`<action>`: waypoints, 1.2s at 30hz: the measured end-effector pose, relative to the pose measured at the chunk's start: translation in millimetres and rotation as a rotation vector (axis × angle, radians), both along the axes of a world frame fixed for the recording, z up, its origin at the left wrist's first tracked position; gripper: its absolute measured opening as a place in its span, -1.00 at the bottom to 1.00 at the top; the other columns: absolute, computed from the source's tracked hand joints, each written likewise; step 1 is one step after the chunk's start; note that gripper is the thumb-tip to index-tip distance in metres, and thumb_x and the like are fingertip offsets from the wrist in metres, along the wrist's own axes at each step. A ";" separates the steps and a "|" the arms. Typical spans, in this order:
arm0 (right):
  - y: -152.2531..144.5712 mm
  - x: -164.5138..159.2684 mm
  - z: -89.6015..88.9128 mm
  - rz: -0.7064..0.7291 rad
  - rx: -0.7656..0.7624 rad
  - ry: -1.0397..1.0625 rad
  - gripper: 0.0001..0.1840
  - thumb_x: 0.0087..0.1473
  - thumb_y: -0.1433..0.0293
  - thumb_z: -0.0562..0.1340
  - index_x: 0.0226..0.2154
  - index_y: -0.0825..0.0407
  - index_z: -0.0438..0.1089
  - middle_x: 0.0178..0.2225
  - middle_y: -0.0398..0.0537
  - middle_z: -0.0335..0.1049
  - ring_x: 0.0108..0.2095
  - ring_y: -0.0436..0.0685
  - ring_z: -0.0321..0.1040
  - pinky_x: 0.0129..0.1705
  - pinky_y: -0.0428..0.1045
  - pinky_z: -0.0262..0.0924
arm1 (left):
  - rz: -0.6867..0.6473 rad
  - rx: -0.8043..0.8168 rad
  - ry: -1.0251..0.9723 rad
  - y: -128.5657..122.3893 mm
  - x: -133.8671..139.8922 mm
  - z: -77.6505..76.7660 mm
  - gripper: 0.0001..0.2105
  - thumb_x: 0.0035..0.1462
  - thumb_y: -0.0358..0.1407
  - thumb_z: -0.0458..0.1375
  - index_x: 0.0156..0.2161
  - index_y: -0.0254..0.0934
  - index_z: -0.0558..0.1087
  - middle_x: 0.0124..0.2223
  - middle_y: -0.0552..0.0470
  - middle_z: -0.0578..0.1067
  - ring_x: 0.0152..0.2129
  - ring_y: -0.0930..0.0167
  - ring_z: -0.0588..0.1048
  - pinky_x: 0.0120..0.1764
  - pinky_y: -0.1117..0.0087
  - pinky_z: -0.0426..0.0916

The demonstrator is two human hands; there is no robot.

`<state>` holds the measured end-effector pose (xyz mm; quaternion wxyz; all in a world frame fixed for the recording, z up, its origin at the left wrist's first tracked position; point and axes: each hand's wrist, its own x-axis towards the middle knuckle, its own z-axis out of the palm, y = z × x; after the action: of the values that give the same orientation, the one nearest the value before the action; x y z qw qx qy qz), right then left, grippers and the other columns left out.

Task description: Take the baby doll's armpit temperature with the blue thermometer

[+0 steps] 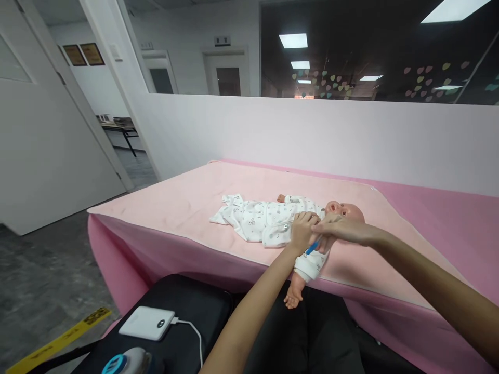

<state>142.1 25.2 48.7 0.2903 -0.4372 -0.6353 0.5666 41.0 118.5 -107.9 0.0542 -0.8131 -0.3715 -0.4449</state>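
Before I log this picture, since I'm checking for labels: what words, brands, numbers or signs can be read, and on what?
No text can be read clearly.
Yellow strip: black marks, too blurred.
Door sign: too small.
Wall plaques: too small.
Power bank: dark round mark, no readable letters.
Doll clothes: prints too small.

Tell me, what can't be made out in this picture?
All in the head view:
Blue item: upper end hidden by the right grip, so I can't say what it is.
Doll: near shoulder covered by the right grip, part of the chest by the left grip.
Blue-topped object: cut off by the bottom edge.
Yellow strip: lettering too small and blurred.
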 end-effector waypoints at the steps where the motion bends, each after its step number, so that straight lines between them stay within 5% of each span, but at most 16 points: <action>1: 0.9 3.8 -0.4 0.056 -0.007 -0.034 -0.66 -0.04 0.16 0.19 -0.52 0.11 0.43 -0.61 -0.04 0.42 -0.60 0.03 0.35 -0.53 -0.09 0.24 | -0.011 0.005 0.003 0.3 -0.2 0.0 -0.87 0.09 -0.31 0.03 -0.30 -0.24 0.41 -0.25 0.03 0.43 -0.27 0.38 0.36 -0.18 0.33 0.20; 6: 3.6 11.1 -0.3 -0.144 0.406 0.013 -0.42 0.14 0.11 -0.13 -0.62 0.04 0.37 -0.65 -0.14 0.35 -0.60 -0.04 0.27 -0.55 -0.14 0.16 | -0.074 0.026 0.002 3.6 -0.9 -0.5 -0.90 0.05 -0.38 0.04 -0.32 -0.24 0.40 -0.24 0.03 0.43 -0.28 0.37 0.35 -0.20 0.29 0.19; 9: -9.2 1.3 -11.9 -0.135 0.459 -0.108 -0.49 0.09 0.17 0.01 -0.74 0.05 0.31 -0.71 -0.17 0.29 -0.58 -0.04 0.23 -0.49 -0.15 0.19 | -0.084 0.028 -0.011 5.1 -0.7 -1.3 -0.91 0.02 -0.39 0.07 -0.32 -0.24 0.39 -0.24 0.04 0.44 -0.29 0.37 0.34 -0.23 0.29 0.18; 14: -47.1 9.2 -33.6 -0.046 0.550 -0.213 -0.64 0.15 0.25 0.03 -0.37 0.08 0.47 -0.42 -0.05 0.46 -0.33 0.05 0.39 -0.27 -0.08 0.26 | -0.086 0.027 -0.044 6.2 0.9 -1.2 -0.92 0.03 -0.43 0.06 -0.37 -0.23 0.38 -0.26 0.05 0.45 -0.30 0.39 0.34 -0.22 0.29 0.17; 20: -34.6 62.8 -109.9 -0.277 0.847 -0.684 -0.70 0.16 0.30 0.03 -0.27 0.02 0.45 -0.32 -0.03 0.48 -0.35 0.09 0.40 -0.33 -0.06 0.26 | -0.098 0.028 -0.046 5.8 0.0 1.5 -0.92 0.03 -0.42 0.05 -0.36 -0.23 0.38 -0.25 0.02 0.45 -0.30 0.37 0.35 -0.22 0.29 0.17; 26: -17.2 107.9 -168.2 -0.311 0.968 -0.834 -0.70 0.14 0.42 0.01 -0.21 0.03 0.43 -0.19 0.00 0.45 -0.21 0.14 0.40 -0.18 0.04 0.31 | -0.084 0.052 -0.050 6.4 0.7 1.1 -0.87 0.05 -0.43 0.01 -0.30 -0.24 0.38 -0.26 0.02 0.45 -0.31 0.36 0.36 -0.22 0.30 0.17; 31: -8.8 125.6 -176.7 -0.221 1.021 -0.794 -0.64 0.10 0.53 -0.01 -0.21 -0.01 0.45 -0.23 -0.04 0.47 -0.22 0.11 0.39 -0.20 0.04 0.34 | 0.018 0.091 -0.106 6.3 3.8 2.1 -0.65 0.07 -0.43 -0.02 0.01 -0.32 0.26 -0.14 -0.07 0.43 -0.19 0.32 0.34 -0.13 0.29 0.17; 36: 8.3 95.2 -161.2 -0.304 1.229 -0.683 -0.63 0.08 0.55 -0.01 -0.14 0.02 0.40 -0.18 -0.01 0.44 -0.17 0.11 0.37 -0.16 0.04 0.33 | 0.053 0.099 -0.043 7.2 4.5 3.6 -0.83 0.13 -0.33 -0.01 -0.19 -0.25 0.37 -0.08 -0.05 0.40 -0.14 0.31 0.34 -0.11 0.25 0.15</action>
<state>237.3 33.5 -112.5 0.3446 -0.4312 -0.8268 -0.1087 45.5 125.8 -104.4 0.0981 -0.7894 -0.3717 -0.4786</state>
